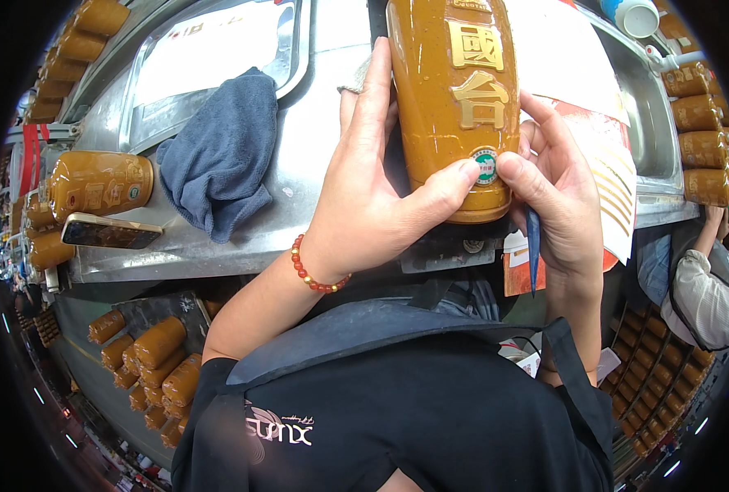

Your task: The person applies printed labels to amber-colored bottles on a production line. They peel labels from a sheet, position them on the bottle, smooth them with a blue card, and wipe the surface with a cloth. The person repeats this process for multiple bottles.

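A glossy brown bottle [429, 104] with raised gold characters lies before me, its base towards my body. My left hand [370, 190] lies along its left side, with the thumb pressing beside a small round green-and-white sticker [485, 165] near the base. A red bead bracelet [308, 278] circles the left wrist. My right hand [561, 190] is at the bottle's right side, its thumb at the sticker's right edge. From under the right hand's fingers a blue pointed tool [533, 252], possibly tweezers, points down; its upper end is hidden.
A blue-grey cloth [226, 147] lies over a metal tray's [132, 117] edge on the steel bench. Left of it are a phone [112, 231] and another brown bottle [103, 181]. Sticker sheets [613, 190] lie right, beside a sink basin [653, 123]. Bottle racks and another person's sleeve [705, 295] flank me.
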`<state>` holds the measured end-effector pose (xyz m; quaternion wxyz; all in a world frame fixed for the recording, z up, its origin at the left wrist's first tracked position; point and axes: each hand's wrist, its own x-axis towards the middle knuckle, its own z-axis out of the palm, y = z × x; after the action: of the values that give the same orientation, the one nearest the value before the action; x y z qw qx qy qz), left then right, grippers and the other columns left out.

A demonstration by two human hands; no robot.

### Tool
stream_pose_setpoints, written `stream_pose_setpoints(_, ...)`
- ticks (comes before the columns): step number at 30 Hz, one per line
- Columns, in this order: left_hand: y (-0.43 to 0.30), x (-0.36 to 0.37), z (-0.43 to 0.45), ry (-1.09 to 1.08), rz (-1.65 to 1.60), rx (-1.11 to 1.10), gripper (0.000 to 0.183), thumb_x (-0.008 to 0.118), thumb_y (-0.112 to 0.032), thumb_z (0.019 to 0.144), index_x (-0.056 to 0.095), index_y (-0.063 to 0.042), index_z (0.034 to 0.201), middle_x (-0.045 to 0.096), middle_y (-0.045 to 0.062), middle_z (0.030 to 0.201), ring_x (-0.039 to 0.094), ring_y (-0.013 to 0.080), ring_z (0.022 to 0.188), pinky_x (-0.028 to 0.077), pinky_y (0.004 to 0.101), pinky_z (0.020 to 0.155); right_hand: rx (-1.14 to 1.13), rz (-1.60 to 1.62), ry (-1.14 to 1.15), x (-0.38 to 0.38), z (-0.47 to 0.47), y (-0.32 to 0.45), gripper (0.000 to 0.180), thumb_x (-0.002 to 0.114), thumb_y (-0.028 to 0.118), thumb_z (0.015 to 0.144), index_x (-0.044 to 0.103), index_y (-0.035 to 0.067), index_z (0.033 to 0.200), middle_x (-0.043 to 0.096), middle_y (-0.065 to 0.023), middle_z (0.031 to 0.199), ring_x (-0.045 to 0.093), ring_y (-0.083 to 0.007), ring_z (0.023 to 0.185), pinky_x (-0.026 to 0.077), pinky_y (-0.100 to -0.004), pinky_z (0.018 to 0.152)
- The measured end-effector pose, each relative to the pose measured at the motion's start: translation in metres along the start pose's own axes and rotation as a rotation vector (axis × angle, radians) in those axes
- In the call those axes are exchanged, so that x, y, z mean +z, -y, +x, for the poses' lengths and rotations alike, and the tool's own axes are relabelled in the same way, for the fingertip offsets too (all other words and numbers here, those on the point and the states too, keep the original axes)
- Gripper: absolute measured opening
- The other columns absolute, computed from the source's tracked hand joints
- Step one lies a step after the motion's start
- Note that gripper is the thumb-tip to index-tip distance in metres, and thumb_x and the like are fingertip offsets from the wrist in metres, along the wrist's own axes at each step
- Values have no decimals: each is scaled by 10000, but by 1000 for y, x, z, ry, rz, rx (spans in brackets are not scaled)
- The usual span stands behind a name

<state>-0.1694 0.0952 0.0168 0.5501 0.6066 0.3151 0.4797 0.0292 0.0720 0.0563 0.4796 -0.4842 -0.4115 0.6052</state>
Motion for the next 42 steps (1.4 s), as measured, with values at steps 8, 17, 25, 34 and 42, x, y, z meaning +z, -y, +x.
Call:
stream_pose_setpoints(8, 3, 0, 1, -15, 37, 12, 976, 702, -78, 920, 50, -17, 1644, 320, 205, 1605, 378, 288, 1477, 309, 414, 1215, 1, 8, 20, -3, 2, -1, 701, 781, 102, 914, 423, -29, 1503, 517, 30, 952, 606, -63, 915, 505, -216, 857)
stream_pose_setpoints(17, -2, -4, 1, 10, 236, -18, 1034, 748, -77, 881, 49, 5, 1637, 352, 194, 1584, 387, 283, 1470, 306, 405, 1212, -97, -40, -123, -72, 22, 13, 499, 521, 363, 1095, 589, -43, 1377, 664, -42, 959, 631, -75, 863, 541, -219, 788)
stream_pose_setpoints(25, -2, -3, 0, -9, 287, 6, 1050, 761, -68, 872, 44, 13, 1635, 350, 198, 1579, 384, 284, 1472, 297, 404, 1216, -405, -467, 0, -16, -22, 40, 402, 724, -132, 825, 658, -29, 1208, 659, -95, 1152, 638, -158, 1082, 529, -287, 941)
stream_pose_setpoints(34, -1, -9, -6, 43, 306, 72, 1349, 946, -227, 710, -6, 25, 1633, 307, 225, 1612, 330, 306, 1505, 242, 397, 1239, -831, -1104, 112, -2, -21, 50, 404, 769, -128, 639, 741, 6, 1019, 665, -87, 884, 608, -220, 843, 474, -301, 722)
stream_pose_setpoints(42, -4, -6, -8, -24, 549, 262, 1398, 979, -364, 650, 68, 60, 1622, 286, 277, 1615, 314, 365, 1508, 250, 414, 1231, -836, -1196, 105, -1, -23, 54, 466, 757, -49, 595, 792, 66, 1045, 663, -58, 878, 578, -226, 816, 465, -324, 722)
